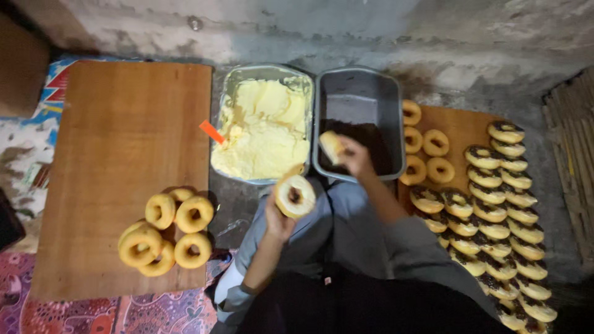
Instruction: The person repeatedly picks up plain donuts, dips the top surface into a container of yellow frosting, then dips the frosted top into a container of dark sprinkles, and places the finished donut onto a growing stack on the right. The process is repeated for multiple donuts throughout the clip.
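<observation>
My left hand (279, 219) holds up a ring doughnut (294, 195) with pale cream spread on its face, just in front of the metal tray of yellow cream (266, 127). My right hand (356, 154) reaches into the grey metal tray (362, 93) holding dark chocolate sprinkles (371, 139), gripping a doughnut half (331, 146) over them.
A wooden board (124, 136) on the left carries several plain doughnuts (170, 232). An orange handle (211, 132) sticks out of the cream. On the right, another board (461, 127) holds several plain rings and rows of sprinkle-topped doughnuts (501, 229). A concrete wall runs behind.
</observation>
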